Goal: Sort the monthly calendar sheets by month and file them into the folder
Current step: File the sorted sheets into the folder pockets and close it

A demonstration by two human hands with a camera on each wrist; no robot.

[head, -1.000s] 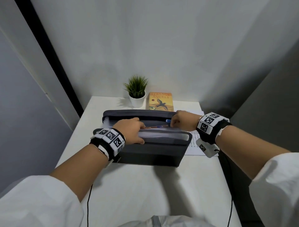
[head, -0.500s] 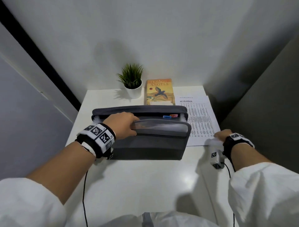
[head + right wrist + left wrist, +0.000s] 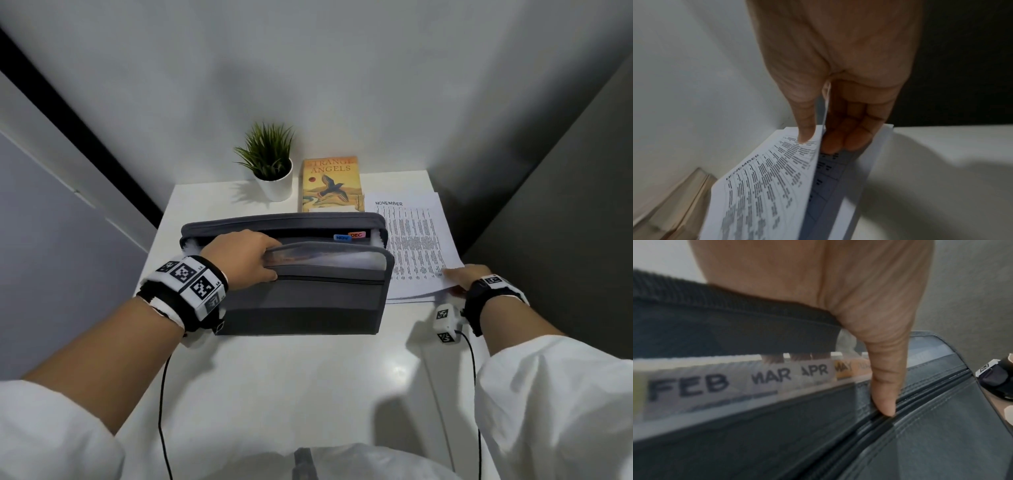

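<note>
Head view first: a dark grey fabric accordion folder (image 3: 298,301) is stood open on the white table (image 3: 291,383), with blue NOV and orange DEC tabs (image 3: 349,236) seen poking up at its right end. The folder's front wall is gripped by the left hand (image 3: 245,255), fingers tucked inside, thumb outside. Just right of the folder, a stack of white printed calendar sheets (image 3: 414,246) is laid flat, NOVEMBER on top, and its near corner is pinched by the right hand (image 3: 460,275). A small green plant in a white pot (image 3: 270,164) and a yellow paperback with a bird on the cover (image 3: 330,185) are parked behind the folder.

Left wrist view: the thumb (image 3: 885,386) is pressed on the folder's outer zipper line, and the fingers are curled over the rim behind the FEB, MAR, APR and MAY tabs (image 3: 813,371).

Right wrist view: the top NOVEMBER sheet (image 3: 764,181) is lifted off the stack, clamped between the thumb on its printed face and the fingers (image 3: 846,134) underneath. The next sheet is seen lying below.
</note>
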